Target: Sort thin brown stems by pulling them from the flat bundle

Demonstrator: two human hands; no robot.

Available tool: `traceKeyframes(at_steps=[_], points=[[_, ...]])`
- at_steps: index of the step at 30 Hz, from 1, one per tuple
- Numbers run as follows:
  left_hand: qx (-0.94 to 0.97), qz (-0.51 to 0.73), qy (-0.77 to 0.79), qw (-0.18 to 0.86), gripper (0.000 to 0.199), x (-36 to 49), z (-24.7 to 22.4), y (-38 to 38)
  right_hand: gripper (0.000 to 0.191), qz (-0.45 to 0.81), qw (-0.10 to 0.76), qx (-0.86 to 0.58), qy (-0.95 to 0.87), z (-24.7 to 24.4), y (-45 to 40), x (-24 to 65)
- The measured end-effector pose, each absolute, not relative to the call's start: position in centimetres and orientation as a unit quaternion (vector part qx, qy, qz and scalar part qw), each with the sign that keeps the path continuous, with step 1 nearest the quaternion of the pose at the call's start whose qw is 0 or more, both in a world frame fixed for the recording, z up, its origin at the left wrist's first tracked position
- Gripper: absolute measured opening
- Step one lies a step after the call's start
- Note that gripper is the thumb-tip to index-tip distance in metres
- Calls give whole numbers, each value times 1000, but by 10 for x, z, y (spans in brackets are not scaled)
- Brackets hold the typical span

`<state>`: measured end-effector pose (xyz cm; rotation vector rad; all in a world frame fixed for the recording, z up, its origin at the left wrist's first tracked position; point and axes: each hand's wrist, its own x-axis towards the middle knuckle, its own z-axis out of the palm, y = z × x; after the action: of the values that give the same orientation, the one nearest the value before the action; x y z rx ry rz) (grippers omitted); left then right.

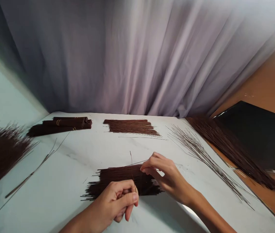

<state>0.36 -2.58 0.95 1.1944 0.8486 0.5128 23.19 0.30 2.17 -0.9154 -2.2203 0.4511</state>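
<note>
Left hand: thumb pressed to the curled fingers, grip closed on a single thin brown stick (131, 158); left hand (118, 200) sits over the front edge of the near pile.
Right hand: right hand (168, 173) bent at the wrist, fingertips drawn together at the back right of the pile; whether they pinch a stick I cannot tell.
Held stick: rises from the left grip above the near pile, tip well clear of it; hair-thin, dark, slightly bowed.
Near pile: near pile (113, 176) lies flat on the white table (79, 155), under and between the hands; sticks dark brown, roughly side by side, ends ragged at the left.
Step in hand: by my reading, single sticks being handled over the pile.
Next move calls for: a light pinch and a steady left hand, I judge; so slender a stick could bend or slip.
Back of table: far pile (131, 127) in the middle, banded bundles (64, 123) to its left.
Right side: loose fan of sticks (205, 155); beyond it, a thick dark sheaf (236, 152).
Left side: brushy mass of sticks (1, 158), blurred.
Backdrop: grey-mauve curtain (127, 58).
</note>
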Motion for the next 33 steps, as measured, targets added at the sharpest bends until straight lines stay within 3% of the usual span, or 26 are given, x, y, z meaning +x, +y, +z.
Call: traceKeyframes(at_steps=[3,6,10,15,22,27,33], points=[[536,284,420,675,29,5,3,-21,20,72,413,-328,-847,20,-16,224],[474,347,429,686,30,5,5,-17,17,147,428,-337,-826,3,-34,215],[422,383,425,704,26,3,15,-18,18,259,373,-396,-798,-9,-30,219],[420,353,405,731,31,2,13,-18,24,307,341,-437,-773,-2,-12,233],[475,360,425,682,35,2,-4,-12,17,278,278,-407,-825,9,-9,243],[504,353,425,664,39,1,0,-8,25,257,292,-453,-803,24,-3,260],[557,273,423,661,32,-5,-1,-12,21,172,322,-439,-821,19,-1,257]])
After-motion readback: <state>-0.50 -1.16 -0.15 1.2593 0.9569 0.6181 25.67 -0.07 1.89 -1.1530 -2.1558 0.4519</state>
